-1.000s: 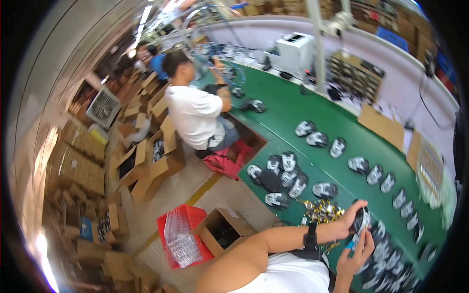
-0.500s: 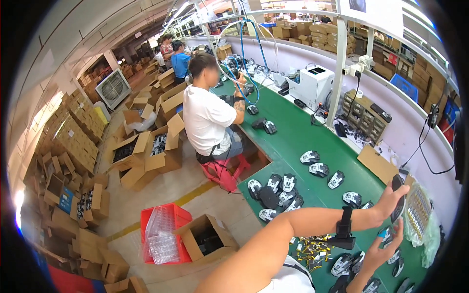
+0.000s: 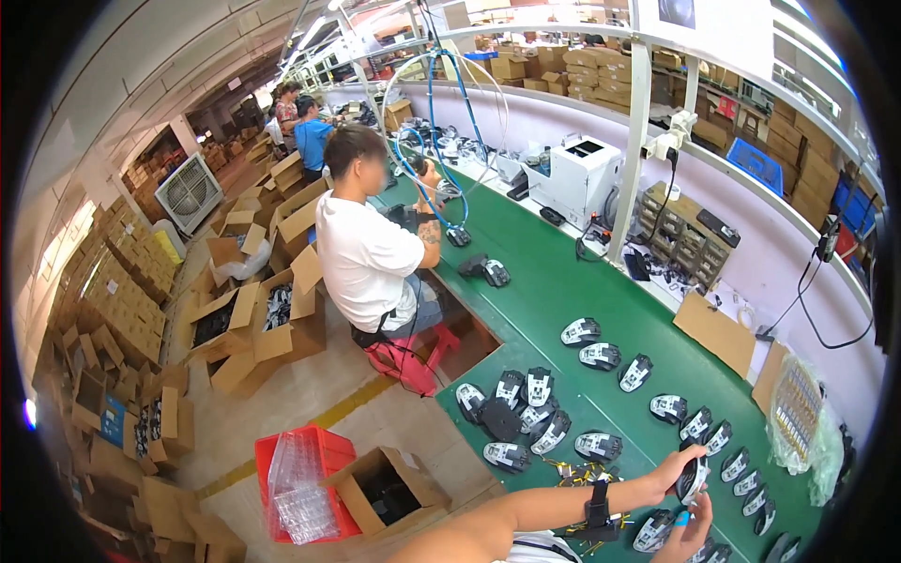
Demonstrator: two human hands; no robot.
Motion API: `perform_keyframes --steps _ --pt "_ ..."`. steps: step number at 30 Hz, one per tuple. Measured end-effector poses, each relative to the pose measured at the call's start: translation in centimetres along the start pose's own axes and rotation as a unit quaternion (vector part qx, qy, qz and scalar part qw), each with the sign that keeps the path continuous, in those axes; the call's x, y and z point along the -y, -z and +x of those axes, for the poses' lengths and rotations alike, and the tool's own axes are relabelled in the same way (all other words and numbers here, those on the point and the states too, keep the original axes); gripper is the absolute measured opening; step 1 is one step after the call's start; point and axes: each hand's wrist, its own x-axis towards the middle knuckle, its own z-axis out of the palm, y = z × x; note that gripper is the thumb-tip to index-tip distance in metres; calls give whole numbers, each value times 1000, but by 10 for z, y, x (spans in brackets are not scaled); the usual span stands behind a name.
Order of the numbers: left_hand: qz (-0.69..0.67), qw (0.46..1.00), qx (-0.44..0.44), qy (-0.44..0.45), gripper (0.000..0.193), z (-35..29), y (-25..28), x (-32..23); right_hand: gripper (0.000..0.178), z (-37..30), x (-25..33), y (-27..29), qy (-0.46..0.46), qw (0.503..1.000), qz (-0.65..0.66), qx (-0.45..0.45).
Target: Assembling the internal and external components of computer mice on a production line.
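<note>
My left hand point(image 3: 672, 472) grips a black and grey computer mouse point(image 3: 693, 479) by its upper end, over the right part of the green bench. My right hand point(image 3: 693, 537), with a bright blue wrap on one finger, is closed against the lower end of that mouse. Its fingers are partly hidden. Beside the hands lie several part-built computer mice point(image 3: 667, 407) with white and grey insides, in a row along the bench. Below my left forearm a pile of small yellow, silver and black parts point(image 3: 574, 477) partly shows. A cluster of mice point(image 3: 540, 387) sits left of it.
A person in a white shirt point(image 3: 368, 246) sits farther along the green bench point(image 3: 554, 281). On the floor stand a red crate point(image 3: 267, 450) and an open cardboard box point(image 3: 427, 466). At the right are a cardboard sheet point(image 3: 715, 334) and a plastic-wrapped tray point(image 3: 798, 413).
Both hands have come down and left with the mouse, which has turned to show its lighter side. My left forearm is lower, uncovering more mice. The view has shifted slightly.
</note>
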Motion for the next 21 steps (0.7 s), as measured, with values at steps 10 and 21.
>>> perform_keyframes --steps 10,21 --pt "368 906 202 58 45 54 44 -16 82 43 -78 -35 -227 965 125 -36" --pt "41 775 566 278 76 65 -152 -36 62 90 -245 204 -293 940 16 -173"
